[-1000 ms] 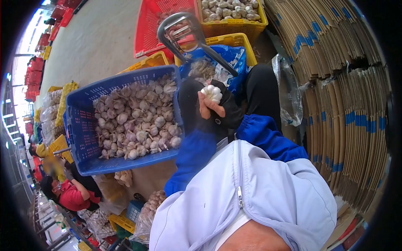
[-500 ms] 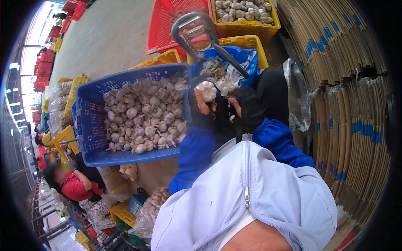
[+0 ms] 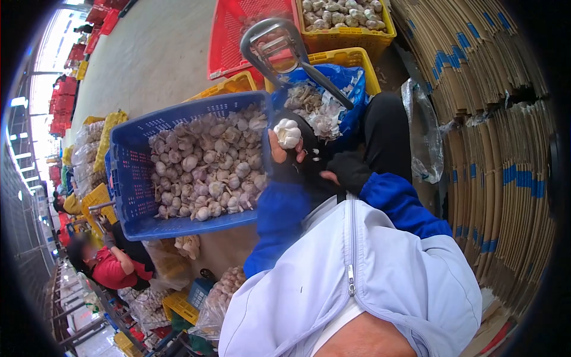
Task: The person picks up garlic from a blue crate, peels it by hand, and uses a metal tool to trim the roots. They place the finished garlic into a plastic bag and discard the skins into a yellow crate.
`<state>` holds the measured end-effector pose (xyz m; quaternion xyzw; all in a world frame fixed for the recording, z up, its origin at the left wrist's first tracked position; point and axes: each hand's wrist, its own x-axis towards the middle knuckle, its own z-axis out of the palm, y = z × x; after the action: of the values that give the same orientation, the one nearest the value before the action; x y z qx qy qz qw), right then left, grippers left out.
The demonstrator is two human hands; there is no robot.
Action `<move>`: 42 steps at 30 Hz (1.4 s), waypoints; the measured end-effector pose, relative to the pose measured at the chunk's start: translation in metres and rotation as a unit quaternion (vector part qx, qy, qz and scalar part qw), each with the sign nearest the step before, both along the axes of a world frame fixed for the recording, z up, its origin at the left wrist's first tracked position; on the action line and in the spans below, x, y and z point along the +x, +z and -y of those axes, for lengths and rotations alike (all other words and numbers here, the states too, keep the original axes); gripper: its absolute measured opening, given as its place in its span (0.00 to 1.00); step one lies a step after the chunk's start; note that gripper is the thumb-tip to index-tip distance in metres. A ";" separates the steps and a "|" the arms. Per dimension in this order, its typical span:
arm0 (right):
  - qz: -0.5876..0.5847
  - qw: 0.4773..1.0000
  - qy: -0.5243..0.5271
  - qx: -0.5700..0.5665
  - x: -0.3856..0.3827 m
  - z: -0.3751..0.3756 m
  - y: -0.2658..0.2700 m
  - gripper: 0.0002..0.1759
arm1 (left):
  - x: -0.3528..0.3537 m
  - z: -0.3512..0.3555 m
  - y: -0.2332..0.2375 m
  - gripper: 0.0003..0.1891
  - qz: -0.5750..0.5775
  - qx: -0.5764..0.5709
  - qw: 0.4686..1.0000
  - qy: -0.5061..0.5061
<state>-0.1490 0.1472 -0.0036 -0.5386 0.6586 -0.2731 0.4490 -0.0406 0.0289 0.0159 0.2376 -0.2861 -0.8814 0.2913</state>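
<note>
A peeled-looking white garlic bulb (image 3: 288, 133) rests in my left hand (image 3: 284, 159), with the bare fingers curled around it. That hand wears a dark fingerless glove and is beside the right rim of a blue crate (image 3: 190, 226) heaped with garlic bulbs (image 3: 205, 166). Over my lap, my right hand (image 3: 348, 171), also in a dark glove, looks curled; one bare digit points left and the other fingers are hidden. Small white bits of skin lie on the dark trousers (image 3: 383, 137) between the hands. Beyond them, a blue bag (image 3: 355, 98) contains loose garlic skins (image 3: 321, 113).
A grey metal-framed handle (image 3: 273, 44) rises over the blue bag. Yellow crates (image 3: 351, 44) and a red crate (image 3: 229, 35) stand ahead. Stacked flat cardboard (image 3: 499, 172) lines the right. A person in red (image 3: 116, 265) is at the left.
My right hand has drawn back from the garlic bulb toward my body. My left hand, still with the bulb, has shifted slightly left and down.
</note>
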 end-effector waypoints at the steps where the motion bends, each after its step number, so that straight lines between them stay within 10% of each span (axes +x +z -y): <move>1: 0.106 0.994 -0.029 -0.030 0.000 -0.001 0.008 0.11 | 0.002 0.001 -0.003 0.30 -0.009 0.014 0.999 -0.035; 5: 0.468 0.846 -0.196 -0.165 -0.018 -0.026 0.048 0.20 | -0.029 -0.046 0.003 0.29 0.149 -0.070 0.982 -0.095; 7: 0.539 0.787 -0.267 -0.140 -0.023 -0.039 0.052 0.14 | -0.058 -0.064 -0.103 0.30 0.302 -0.449 0.838 0.074; 10: 0.561 0.663 -0.438 -0.234 -0.043 -0.059 0.009 0.08 | -0.090 -0.076 0.055 0.26 0.303 -0.520 0.769 -0.215; 13: 0.315 0.761 -0.470 -0.319 -0.112 -0.104 0.004 0.11 | -0.141 -0.074 0.035 0.22 0.294 -0.666 0.662 -0.175; 15: 0.123 0.775 -0.580 -0.217 -0.147 -0.134 -0.025 0.11 | -0.189 -0.081 0.007 0.24 0.249 -0.437 0.821 -0.269; 19: -0.197 0.882 -0.425 0.050 -0.184 -0.151 -0.079 0.14 | -0.270 -0.134 -0.106 0.36 0.413 -0.741 0.529 -0.025; 22: -0.159 0.869 -0.443 0.152 -0.187 -0.147 -0.088 0.17 | -0.287 -0.129 -0.110 0.29 0.460 -0.650 0.458 -0.396; 24: -0.400 0.764 -0.507 0.001 -0.183 -0.164 -0.089 0.20 | -0.285 -0.128 -0.115 0.27 0.428 -0.682 0.439 -0.398; 27: -0.545 0.637 -0.545 0.002 -0.183 -0.196 -0.085 0.25 | -0.282 -0.130 -0.123 0.23 0.364 -0.738 0.466 -0.327; 31: -0.246 0.742 -0.613 0.115 -0.186 -0.241 -0.139 0.29 | -0.271 -0.133 -0.112 0.22 0.284 -0.723 0.552 -0.303; 35: -0.305 0.686 -0.660 0.021 -0.186 -0.232 -0.018 0.23 | -0.250 -0.131 -0.074 0.24 0.277 -0.677 0.625 -0.272; 37: -0.371 0.677 -0.636 0.019 -0.188 -0.233 -0.001 0.23 | -0.227 -0.135 -0.090 0.22 0.212 -0.455 0.830 -0.242; 39: -0.420 0.684 -0.597 0.015 -0.193 -0.232 0.008 0.24 | -0.204 -0.137 -0.091 0.20 0.184 -0.339 0.899 -0.205; 42: -0.382 0.707 -0.595 0.010 -0.204 -0.227 0.003 0.23 | -0.184 -0.152 -0.037 0.18 0.210 -0.392 0.885 -0.139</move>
<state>-0.3526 0.3738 -0.0004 -0.0889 0.9603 -0.2483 -0.0909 -0.2243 0.1811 -0.0207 0.2414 -0.6928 -0.6585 0.1680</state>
